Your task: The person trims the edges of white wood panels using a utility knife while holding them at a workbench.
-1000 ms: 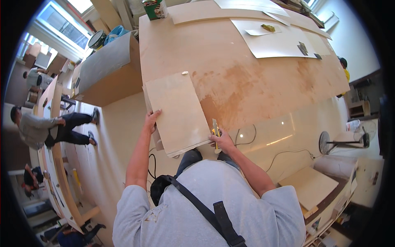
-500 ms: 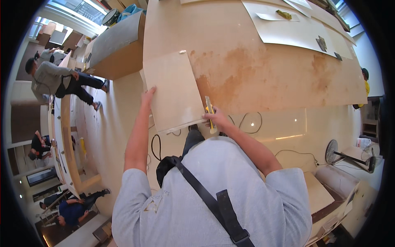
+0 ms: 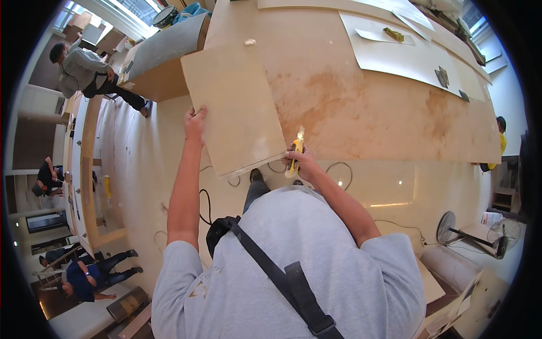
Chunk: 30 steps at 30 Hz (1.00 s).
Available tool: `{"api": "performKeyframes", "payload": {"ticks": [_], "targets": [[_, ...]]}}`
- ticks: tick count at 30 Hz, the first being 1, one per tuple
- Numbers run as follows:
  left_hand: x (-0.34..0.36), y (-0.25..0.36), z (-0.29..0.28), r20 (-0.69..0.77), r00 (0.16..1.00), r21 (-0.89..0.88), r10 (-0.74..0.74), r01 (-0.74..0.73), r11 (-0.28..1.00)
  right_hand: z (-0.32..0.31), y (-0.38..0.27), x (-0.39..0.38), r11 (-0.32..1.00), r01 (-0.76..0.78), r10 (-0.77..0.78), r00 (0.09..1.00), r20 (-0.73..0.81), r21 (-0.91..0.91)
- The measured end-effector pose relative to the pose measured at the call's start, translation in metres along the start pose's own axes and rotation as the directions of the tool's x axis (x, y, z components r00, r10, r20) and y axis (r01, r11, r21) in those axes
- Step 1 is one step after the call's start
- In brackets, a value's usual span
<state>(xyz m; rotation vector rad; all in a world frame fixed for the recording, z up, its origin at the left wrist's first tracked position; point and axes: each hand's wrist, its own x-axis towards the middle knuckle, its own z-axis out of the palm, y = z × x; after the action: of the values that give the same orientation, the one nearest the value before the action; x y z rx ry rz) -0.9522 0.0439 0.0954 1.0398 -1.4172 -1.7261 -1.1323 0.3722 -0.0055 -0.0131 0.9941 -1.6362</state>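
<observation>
A pale rectangular board lies partly on the big plywood worktop, its near end overhanging the edge. My left hand grips the board's left edge. My right hand is shut on a yellow utility knife, blade pointing up, at the board's near right corner. A small white lump sits at the board's far edge.
Large pale sheets with small tools lie further along the worktop. Cables trail on the glossy floor. A floor fan stands to the right. Other people work at the left; another person is at the far right.
The view has shifted, so the board and worktop sit higher and larger. My left hand stays on the board's left edge. The knife hand remains at the near right corner.
</observation>
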Motion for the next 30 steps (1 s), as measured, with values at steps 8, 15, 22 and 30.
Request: {"api": "performKeyframes", "payload": {"ticks": [8, 15, 22, 30], "targets": [[-0.032, 0.034, 0.005, -0.015, 0.991, -0.402, 0.135, -0.130, 0.906, 0.018, -0.055, -0.029, 0.939, 0.268, -0.284, 0.957, 0.049, 0.217], [-0.044, 0.038, -0.008, 0.147, 0.976, -0.458, 0.158, -0.074, 0.886, 0.039, -0.076, -0.053, 0.881, 0.470, -0.473, 0.879, -0.062, -0.054], [-0.058, 0.048, 0.010, 0.187, 0.959, -0.625, 0.211, -0.050, 0.779, 0.037, -0.071, -0.049, 0.791, 0.577, -0.601, 0.795, -0.083, -0.201], [-0.032, 0.043, 0.033, -0.124, 0.949, -0.560, 0.288, -0.307, 0.769, 0.036, -0.083, -0.051, 0.739, 0.406, -0.549, 0.825, -0.132, -0.538]]}}
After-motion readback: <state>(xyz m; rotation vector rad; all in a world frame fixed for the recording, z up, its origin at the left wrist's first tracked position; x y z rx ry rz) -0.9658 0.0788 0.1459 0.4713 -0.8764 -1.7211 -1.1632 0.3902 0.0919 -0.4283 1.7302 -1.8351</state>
